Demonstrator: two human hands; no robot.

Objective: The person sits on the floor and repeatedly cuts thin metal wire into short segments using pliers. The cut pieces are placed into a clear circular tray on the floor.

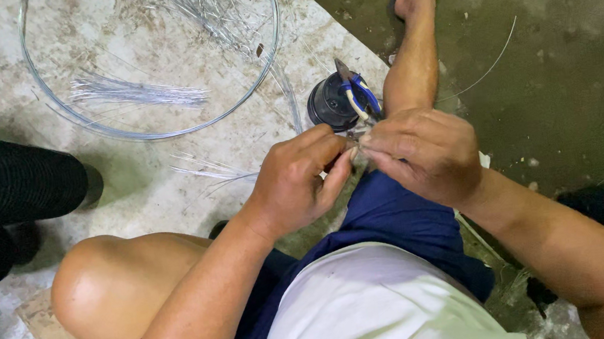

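Head view, frame centre: we are pinching thin, springy silver wire [354,143] between closed left hand [296,181] and right hand [421,152], gripping near its end

A pair of pliers [354,95] with blue and white handles sits just above the centre of the frame, its handles pointing toward the upper left. The jaw end is hidden between the fingertips of the left hand [296,181] and right hand [425,152], which meet there, pinching something too small to make out.
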